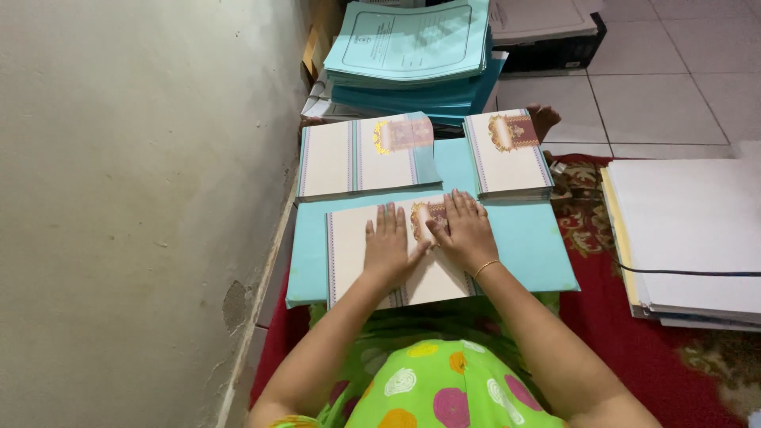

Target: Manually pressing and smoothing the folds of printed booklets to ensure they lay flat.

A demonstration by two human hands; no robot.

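Pressing flat, the left hand (388, 247) and right hand (465, 230) lie side by side with fingers spread on a cream printed sheet (396, 261), thumbs touching near its red and gold emblem. That sheet rests on a light blue board (531, 242) across the person's lap. 2 stacks of similar sheets (361, 154) (507, 154) sit just beyond, with a pile of blue folders (412, 47) farther off and white paper stacks (690, 238) to the right.
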